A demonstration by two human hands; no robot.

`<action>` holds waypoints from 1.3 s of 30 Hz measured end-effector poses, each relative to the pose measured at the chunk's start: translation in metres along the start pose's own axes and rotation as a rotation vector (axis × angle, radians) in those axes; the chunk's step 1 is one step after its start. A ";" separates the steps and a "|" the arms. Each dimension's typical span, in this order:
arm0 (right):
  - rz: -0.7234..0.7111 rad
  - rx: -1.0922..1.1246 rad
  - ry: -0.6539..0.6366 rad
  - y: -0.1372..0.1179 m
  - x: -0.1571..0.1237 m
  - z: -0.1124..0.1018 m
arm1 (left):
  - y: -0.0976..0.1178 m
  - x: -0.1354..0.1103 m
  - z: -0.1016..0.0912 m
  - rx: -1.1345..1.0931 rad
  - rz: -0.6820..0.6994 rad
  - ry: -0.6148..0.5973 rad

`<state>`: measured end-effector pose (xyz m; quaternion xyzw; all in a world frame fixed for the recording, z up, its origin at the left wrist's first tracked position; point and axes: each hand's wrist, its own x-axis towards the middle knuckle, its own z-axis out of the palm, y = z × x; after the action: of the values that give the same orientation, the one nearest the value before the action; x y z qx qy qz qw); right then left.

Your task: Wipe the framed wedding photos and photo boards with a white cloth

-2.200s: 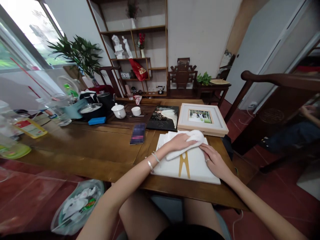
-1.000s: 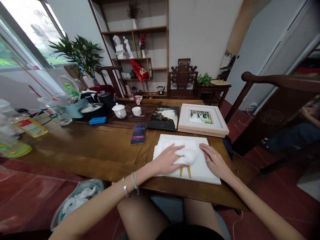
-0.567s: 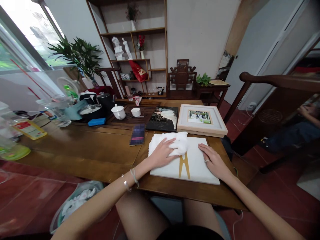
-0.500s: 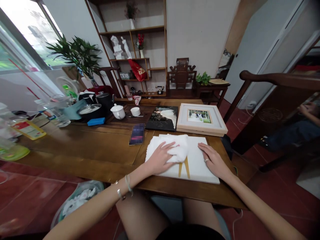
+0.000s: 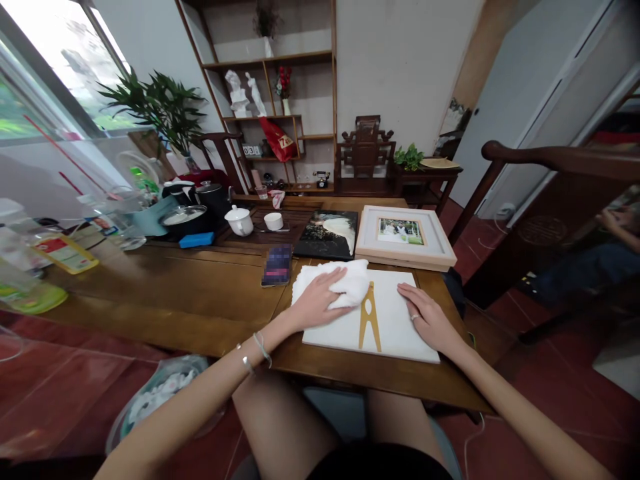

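Note:
A white cloth (image 5: 334,279) lies bunched under my left hand (image 5: 320,301). My fingers press over it, and part of the cloth bulges between thumb and fingers. Beneath is a white flat board (image 5: 390,300) with a gold clothes-peg shape (image 5: 369,320) on its face. The cloth covers the board's upper left part. On the board's right side rests my right hand (image 5: 425,313), fingers stretched out flat and close together, a ring on one of them. Nothing is held in it.
Behind the board stand a framed photo (image 5: 407,238) and a dark picture panel (image 5: 327,235). A phone (image 5: 277,265) lies left of them. A white teapot (image 5: 239,220), a blue sponge (image 5: 197,240) and bottles (image 5: 65,253) are farther left. A lined bin (image 5: 160,397) stands below.
My left hand and the cloth have moved slightly left and away from me, uncovering the upper part of the gold shape. My right hand stays on the board.

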<state>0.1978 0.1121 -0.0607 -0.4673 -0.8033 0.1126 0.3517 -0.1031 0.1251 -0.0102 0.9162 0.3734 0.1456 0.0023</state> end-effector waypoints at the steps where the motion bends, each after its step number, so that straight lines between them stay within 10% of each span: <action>1: -0.005 0.004 0.002 0.000 0.000 0.000 | -0.006 0.005 0.002 0.004 -0.018 0.009; 7: -0.010 0.002 0.006 0.001 0.001 0.001 | -0.009 0.001 0.000 0.002 0.003 -0.007; 18: -0.007 0.027 -0.005 0.002 0.000 0.001 | 0.047 -0.065 -0.031 -0.102 0.146 -0.119; 31: -0.189 -0.198 -0.128 -0.067 -0.008 0.000 | 0.017 -0.012 -0.001 -0.036 -0.097 0.001; 39: -0.200 -0.300 -0.251 -0.095 -0.036 0.008 | 0.019 -0.035 -0.014 -0.098 -0.092 -0.001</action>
<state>0.1405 0.0322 -0.0345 -0.4145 -0.8910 0.0136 0.1850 -0.1178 0.0858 -0.0037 0.8970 0.4074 0.1629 0.0541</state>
